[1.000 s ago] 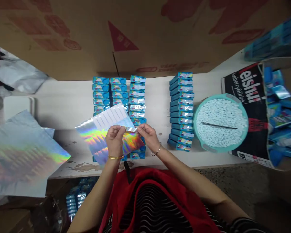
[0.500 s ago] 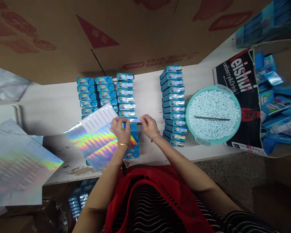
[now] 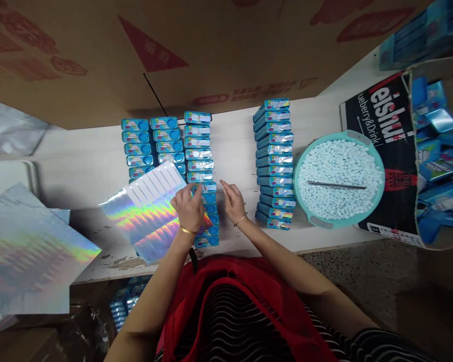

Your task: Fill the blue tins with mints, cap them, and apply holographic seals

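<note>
A shiny holographic sticker sheet (image 3: pixel 154 221), with a ladder of white strips along its upper edge, lies tilted over the left rows of small blue tins (image 3: pixel 168 134). My left hand (image 3: pixel 189 206) is closed on its right part, the fingertips beside a tin (image 3: pixel 207 187) that carries a pale label strip. Part of the sheet is hidden beneath this hand. Just right of that tin, my right hand (image 3: pixel 234 202) is apart from it, holding nothing, its index finger stretched out. Tins in the third row (image 3: pixel 198 142) have pale strips on their near faces.
Another row of labelled tins (image 3: pixel 275 160) stands to the right. Beyond it are a turquoise basin (image 3: pixel 381 173) of pale pellets with a dark stick on top, and a black carton (image 3: pixel 381 115) of blue packs. More holographic sheets (image 3: pixel 33 256) lie left; a big cardboard box (image 3: pixel 230 55) borders the back.
The strip stretched between my hands now lies on the tin. My right fingers have let go of it and moved slightly away. My left hand stays at the sheet.
</note>
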{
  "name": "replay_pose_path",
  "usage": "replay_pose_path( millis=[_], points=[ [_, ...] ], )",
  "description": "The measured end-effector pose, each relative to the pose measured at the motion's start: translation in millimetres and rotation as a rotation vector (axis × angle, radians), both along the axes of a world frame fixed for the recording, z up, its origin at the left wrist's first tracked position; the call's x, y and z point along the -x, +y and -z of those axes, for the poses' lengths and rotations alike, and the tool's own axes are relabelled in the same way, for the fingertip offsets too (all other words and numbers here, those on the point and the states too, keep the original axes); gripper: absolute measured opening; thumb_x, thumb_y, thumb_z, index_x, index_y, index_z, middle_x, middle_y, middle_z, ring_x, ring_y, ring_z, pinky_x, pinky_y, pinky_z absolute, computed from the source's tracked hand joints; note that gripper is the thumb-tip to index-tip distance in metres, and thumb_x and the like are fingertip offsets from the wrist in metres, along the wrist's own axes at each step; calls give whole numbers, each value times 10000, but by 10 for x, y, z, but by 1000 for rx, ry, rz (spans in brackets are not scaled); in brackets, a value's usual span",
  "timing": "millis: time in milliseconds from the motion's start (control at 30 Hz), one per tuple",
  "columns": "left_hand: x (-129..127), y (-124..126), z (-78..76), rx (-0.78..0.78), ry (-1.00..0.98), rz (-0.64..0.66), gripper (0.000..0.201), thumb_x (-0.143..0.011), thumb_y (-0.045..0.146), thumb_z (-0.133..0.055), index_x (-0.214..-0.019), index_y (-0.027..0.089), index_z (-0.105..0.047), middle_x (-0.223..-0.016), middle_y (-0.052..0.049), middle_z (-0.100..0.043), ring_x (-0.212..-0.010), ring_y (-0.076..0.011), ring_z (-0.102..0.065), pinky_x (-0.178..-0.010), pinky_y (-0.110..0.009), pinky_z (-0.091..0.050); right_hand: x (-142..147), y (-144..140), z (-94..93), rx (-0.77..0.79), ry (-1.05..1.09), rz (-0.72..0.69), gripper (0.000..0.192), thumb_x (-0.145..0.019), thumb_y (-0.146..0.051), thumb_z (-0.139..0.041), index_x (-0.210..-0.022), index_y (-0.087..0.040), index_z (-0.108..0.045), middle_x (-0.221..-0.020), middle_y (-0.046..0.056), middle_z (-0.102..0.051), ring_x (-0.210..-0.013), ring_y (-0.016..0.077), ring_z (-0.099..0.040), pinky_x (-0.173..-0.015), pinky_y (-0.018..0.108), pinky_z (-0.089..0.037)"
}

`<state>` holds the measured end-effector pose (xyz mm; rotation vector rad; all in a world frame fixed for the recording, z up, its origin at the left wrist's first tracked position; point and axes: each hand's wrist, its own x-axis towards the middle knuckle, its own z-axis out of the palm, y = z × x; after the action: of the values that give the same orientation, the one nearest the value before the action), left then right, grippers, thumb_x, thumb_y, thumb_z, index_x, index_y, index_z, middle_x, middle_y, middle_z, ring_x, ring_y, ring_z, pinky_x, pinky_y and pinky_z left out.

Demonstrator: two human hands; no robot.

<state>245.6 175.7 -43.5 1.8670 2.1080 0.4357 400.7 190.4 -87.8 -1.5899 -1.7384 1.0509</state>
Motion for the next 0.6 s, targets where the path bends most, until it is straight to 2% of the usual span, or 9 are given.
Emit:
replay_pose_path(
  millis=[133,200,267,333,400,467,533,600],
  points=[
    [2,-63,-25,82,40,111,402,-877,163,-453,-1231,280,-602,-1409,-108,-514,-1182,-339,-455,-877,-500,-308,-91,-100,52,60,-172,-245,517,-896,-115,-313,-1377,-147,-503,-933,98,-572,-888,225,-530,-802,354,-433],
    [120,-47,-82,80,-2,133,371,-881,184,-462,-1204,282,-615,-1420,-104,-504,-1211,-329,-451,-899,-492,-326,-147,-75,36,69,-293,-263,551,-860,-90,-340,-1385,-139,-497,-960,121,-578,-909,254,-505,-801,389,-426],
    [414,-33,-165,13,-47,97,335,-897,232,-469,-1198,265,-613,-1386,-112,-531,-1210,-298,-471,-927,-462,-345,-139,0,-53,-5,-345,-184,550,-878,-120,-347,-1417,-125,-453,-1028,151,-573,-948,281,-486,-819,431,-422],
    [873,-48,-253,-83,-52,-6,350,-913,285,-465,-1236,222,-584,-1312,-133,-579,-1193,-271,-496,-958,-429,-353,7,102,-210,-129,-299,-125,516,-929,-180,-336,-1435,-129,-419,-1119,169,-554,-1016,293,-475,-868,457,-411],
    [1400,-90,-317,-133,-5,-127,393,-912,315,-465,-1270,178,-556,-1256,-151,-605,-1180,-268,-507,-972,-417,-350,329,200,-394,-227,-208,-220,463,-960,-214,-331,-1401,-156,-461,-1185,163,-539,-1082,289,-465,-921,455,-394],
    [1865,-129,-329,-89,66,-199,426,-898,343,-488,-1279,163,-552,-1240,-160,-610,-1164,-285,-512,-966,-424,-343,794,268,-539,-258,-146,-419,427,-972,-209,-324,-1355,-168,-508,-1207,154,-539,-1093,281,-465,-927,442,-393],
    [2174,-137,-283,24,98,-176,419,-887,357,-502,-1258,176,-573,-1178,-146,-644,-1101,-288,-541,-940,-427,-340,1298,300,-597,-230,-163,-623,415,-972,-208,-344,-1346,-146,-511,-1197,162,-548,-1044,277,-473,-884,426,-411],
    [2312,-112,-206,133,104,-103,345,-886,341,-499,-1172,199,-629,-1071,-121,-681,-1014,-276,-569,-910,-425,-332,1718,307,-566,-179,-245,-769,419,-968,-190,-364,-1363,-129,-488,-1169,163,-563,-1007,271,-475,-846,409,-419]
  ],
)
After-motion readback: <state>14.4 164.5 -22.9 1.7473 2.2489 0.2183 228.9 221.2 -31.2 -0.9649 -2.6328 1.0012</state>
